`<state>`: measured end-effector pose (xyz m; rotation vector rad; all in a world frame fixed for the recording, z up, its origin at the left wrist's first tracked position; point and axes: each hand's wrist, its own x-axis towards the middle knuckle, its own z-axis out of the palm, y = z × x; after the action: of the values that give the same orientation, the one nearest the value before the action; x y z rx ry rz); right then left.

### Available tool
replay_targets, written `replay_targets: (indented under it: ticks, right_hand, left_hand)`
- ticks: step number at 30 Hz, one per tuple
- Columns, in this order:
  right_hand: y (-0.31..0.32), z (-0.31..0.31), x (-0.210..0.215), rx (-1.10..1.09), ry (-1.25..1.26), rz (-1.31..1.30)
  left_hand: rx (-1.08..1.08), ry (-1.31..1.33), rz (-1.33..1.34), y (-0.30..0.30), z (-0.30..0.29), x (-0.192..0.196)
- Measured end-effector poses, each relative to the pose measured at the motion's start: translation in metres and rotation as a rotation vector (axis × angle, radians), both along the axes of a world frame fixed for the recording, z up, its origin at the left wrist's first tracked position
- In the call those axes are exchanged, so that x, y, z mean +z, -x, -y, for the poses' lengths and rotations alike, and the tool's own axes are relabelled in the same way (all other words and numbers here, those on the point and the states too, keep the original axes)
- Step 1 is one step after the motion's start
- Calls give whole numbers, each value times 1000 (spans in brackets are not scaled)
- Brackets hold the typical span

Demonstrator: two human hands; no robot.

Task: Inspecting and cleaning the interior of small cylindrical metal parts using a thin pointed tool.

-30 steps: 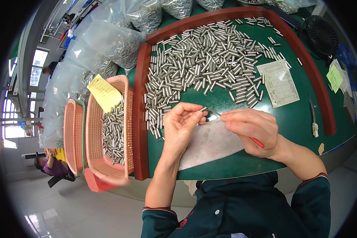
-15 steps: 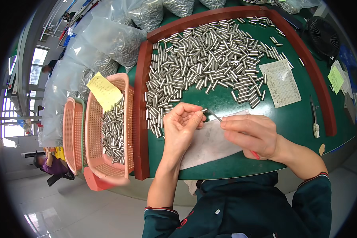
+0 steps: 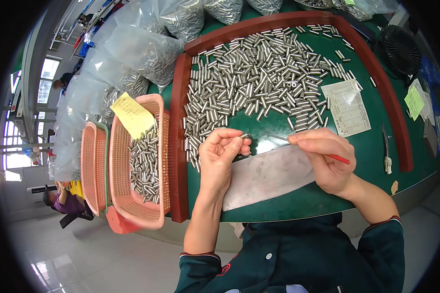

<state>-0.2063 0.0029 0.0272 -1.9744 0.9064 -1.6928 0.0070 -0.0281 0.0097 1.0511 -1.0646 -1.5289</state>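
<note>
the left hand point(image 3: 219, 155) pinches one small metal tube point(image 3: 244, 136) at its fingertips, raised over the green mat point(image 3: 298, 202). the right hand point(image 3: 327, 158) is closed on a thin red-handled probe point(image 3: 303, 145); its tip, which met the tube a moment ago, now stands drawn back to the right, so that tube looks checked. beyond the mat's near edge lies the tube heap point(image 3: 259, 83). left of the mat, a pink basket point(image 3: 132, 205) holds tubes under a yellow note point(image 3: 132, 115); clear bags point(image 3: 146, 51) of tubes sit behind it.
</note>
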Motion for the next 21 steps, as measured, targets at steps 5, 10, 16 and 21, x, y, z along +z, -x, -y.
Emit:
replay_targets:
  ticks: [5,10,16,21]
  right_hand:
    - [-4,2,-6,24,-172,223]
    - [-6,2,-7,57,-208,262]
    - [-6,1,-8,56,-218,234]
    - [-7,1,-6,51,-213,209]
  left_hand:
    - [-84,-157,-107,0,2,-1]
    - [-110,-172,-99,1,4,-4]
    - [-111,-173,-83,1,4,-3]
    - [-101,-161,-74,1,3,-1]
